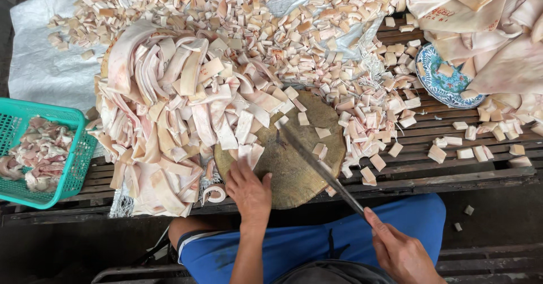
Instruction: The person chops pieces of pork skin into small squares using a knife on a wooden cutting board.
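Note:
My left hand (249, 191) rests flat on the near edge of a round wooden chopping block (294, 168), its fingers touching pale pink strips of pork skin (181, 109) heaped on the block's left side. My right hand (399, 250) grips the handle of a long cleaver (317, 162), whose blade lies slanted across the block with its tip toward the strips. A few small cut squares sit on the block beside the blade.
A wide scatter of cut skin squares (362, 86) covers the slatted bench (452, 174) and white sheet. A green plastic basket (68, 165) with scraps stands far left. A blue patterned plate (444, 83) and large skin sheets (498, 29) lie top right.

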